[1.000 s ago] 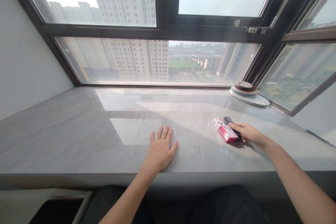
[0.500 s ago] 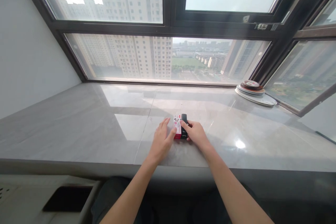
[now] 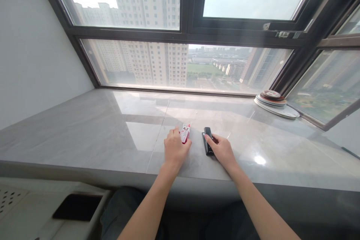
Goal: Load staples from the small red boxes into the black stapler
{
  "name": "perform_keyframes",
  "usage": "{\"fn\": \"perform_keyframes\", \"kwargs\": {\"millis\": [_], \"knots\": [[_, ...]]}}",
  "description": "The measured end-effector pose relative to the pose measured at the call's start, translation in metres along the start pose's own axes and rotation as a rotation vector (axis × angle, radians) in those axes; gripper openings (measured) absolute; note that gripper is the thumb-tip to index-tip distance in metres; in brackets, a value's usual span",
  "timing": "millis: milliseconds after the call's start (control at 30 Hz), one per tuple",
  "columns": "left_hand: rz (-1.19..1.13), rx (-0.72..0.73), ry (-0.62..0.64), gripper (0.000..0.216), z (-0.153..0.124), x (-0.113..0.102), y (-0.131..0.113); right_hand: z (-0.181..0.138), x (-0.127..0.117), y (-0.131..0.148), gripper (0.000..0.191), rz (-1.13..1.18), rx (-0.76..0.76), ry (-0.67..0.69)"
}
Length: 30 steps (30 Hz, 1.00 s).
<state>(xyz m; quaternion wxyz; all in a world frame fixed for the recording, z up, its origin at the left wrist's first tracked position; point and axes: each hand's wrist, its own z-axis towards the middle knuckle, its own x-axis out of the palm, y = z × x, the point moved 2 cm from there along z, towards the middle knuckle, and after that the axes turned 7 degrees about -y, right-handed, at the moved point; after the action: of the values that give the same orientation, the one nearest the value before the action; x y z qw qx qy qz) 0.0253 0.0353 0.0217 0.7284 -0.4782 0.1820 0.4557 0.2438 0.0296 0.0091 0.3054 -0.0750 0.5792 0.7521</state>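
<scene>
L hand (image 3: 174,150) tight on red box (image 3: 185,134); R hand (image 3: 222,150) tight on black gadget (image 3: 208,141).

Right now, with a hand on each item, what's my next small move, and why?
Probably close the right hand on the black tool and lift it: it lies flat on the sill under those fingers, while the left hand holds the red box tipped up, apart from it.

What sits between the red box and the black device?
Nothing: the head view shows only bare sill between the red box, held by the left hand, and the black device under the right hand.
</scene>
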Motion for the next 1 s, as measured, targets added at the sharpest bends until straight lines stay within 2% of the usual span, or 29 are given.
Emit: {"fn": "perform_keyframes", "kwargs": {"millis": [133,233,400,500,633,733,800,900,933,1000], "knots": [[0.030,-0.006,-0.067,0.062,0.036,-0.011,0.035,0.001,0.004,0.002,0.056,0.008,0.000,0.012],[0.095,-0.053,-0.025,0.055,0.068,-0.010,0.059,0.002,0.003,0.003,0.055,0.016,-0.002,0.006],[0.109,-0.071,0.002,0.054,0.093,-0.002,0.074,0.002,0.002,0.003,0.055,0.027,0.003,0.004],[0.105,-0.068,-0.018,0.049,0.086,-0.012,0.077,0.003,0.002,0.003,0.054,0.028,0.005,0.009],[0.110,-0.024,-0.123,0.051,0.057,-0.045,0.094,0.003,0.003,0.001,0.053,0.034,0.009,0.023],[0.172,-0.069,-0.041,0.049,0.032,-0.068,0.112,0.003,0.004,0.000,0.053,0.035,0.015,0.026],[0.228,-0.086,-0.010,0.044,0.019,-0.077,0.114,0.003,0.004,-0.001,0.054,0.027,0.018,0.017],[0.268,-0.015,-0.061,0.038,0.004,-0.076,0.089,0.003,0.004,-0.001,0.054,0.021,0.014,0.003],[0.242,0.029,-0.052,0.035,0.001,-0.071,0.075,0.003,0.005,-0.001,0.054,0.021,0.014,-0.001],[0.124,0.130,0.042,0.032,-0.004,-0.054,0.045,0.004,0.005,-0.002,0.054,0.024,0.021,-0.008]]}}
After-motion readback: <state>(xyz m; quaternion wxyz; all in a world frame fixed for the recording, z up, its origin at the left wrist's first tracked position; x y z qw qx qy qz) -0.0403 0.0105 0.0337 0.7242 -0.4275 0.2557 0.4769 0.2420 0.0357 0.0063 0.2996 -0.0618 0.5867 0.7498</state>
